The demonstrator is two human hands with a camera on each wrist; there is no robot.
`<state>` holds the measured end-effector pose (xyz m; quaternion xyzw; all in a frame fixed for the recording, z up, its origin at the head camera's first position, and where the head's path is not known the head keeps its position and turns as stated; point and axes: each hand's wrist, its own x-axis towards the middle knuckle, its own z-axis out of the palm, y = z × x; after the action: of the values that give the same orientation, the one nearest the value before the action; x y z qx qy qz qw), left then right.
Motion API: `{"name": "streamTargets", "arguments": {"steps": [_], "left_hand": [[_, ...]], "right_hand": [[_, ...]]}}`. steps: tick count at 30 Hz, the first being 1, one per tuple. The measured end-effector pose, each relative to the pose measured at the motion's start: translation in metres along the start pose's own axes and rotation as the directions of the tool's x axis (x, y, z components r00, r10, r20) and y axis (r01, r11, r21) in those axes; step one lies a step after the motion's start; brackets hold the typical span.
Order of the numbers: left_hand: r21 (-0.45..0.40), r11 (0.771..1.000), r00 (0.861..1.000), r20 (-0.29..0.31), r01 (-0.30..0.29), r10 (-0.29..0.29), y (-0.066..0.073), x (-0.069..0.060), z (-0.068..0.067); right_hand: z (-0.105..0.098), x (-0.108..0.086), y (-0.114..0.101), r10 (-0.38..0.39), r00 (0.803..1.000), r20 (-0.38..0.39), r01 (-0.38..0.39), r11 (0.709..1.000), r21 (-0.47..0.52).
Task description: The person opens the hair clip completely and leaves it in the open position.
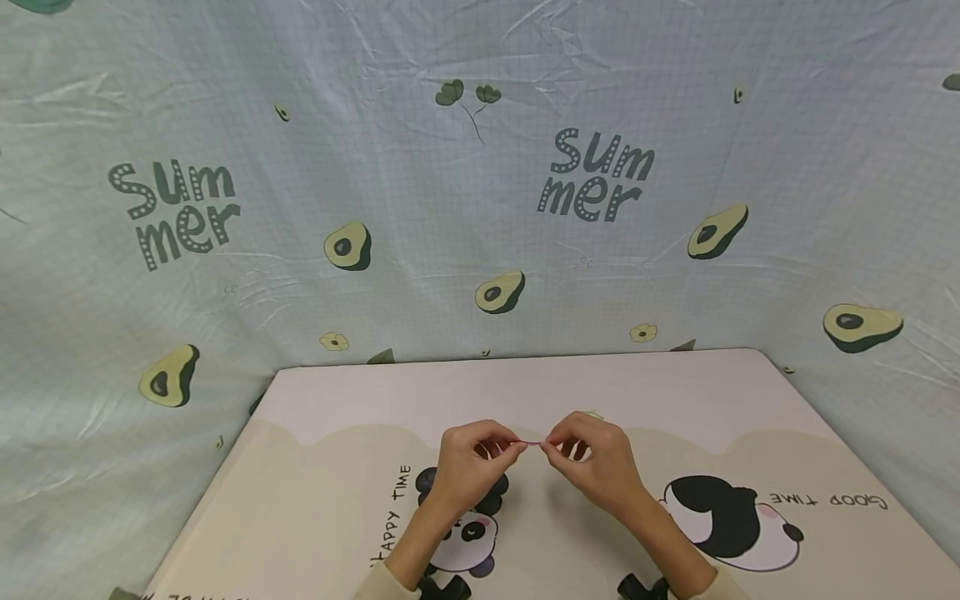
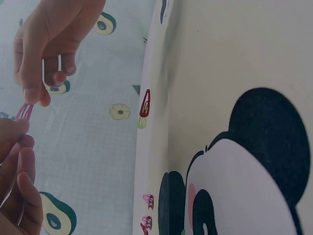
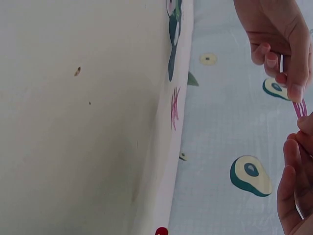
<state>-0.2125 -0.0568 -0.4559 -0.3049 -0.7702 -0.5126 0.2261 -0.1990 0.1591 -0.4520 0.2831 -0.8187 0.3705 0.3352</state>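
Over the panda-printed table cover (image 1: 315,517), the left hand (image 1: 476,460) and right hand (image 1: 596,458) pinch opposite ends of a thin pink piece (image 1: 532,443), perhaps a slotted hair clip, raised between them. A red snap hair clip (image 2: 145,104) lies farther off; beyond hangs an avocado-printed curtain (image 1: 420,208).

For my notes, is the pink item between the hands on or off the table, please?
Off: left hand and right hand pinch the pink item, seen against curtain in wrist views.

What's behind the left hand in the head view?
A panda print on the tabletop: part of its face and dark patches show. The left hand and forearm hide the rest from this camera.
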Motion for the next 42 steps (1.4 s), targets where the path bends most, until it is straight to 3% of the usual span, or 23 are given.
{"name": "streamTargets", "arguments": {"steps": [42], "left_hand": [[0.020,0.999,0.999,-0.018,-0.042,0.043,-0.0016,-0.0004,0.0003]], "right_hand": [[0.0044,-0.0026,-0.0035,0.048,0.998,-0.049,-0.049,0.999,-0.013]]}}
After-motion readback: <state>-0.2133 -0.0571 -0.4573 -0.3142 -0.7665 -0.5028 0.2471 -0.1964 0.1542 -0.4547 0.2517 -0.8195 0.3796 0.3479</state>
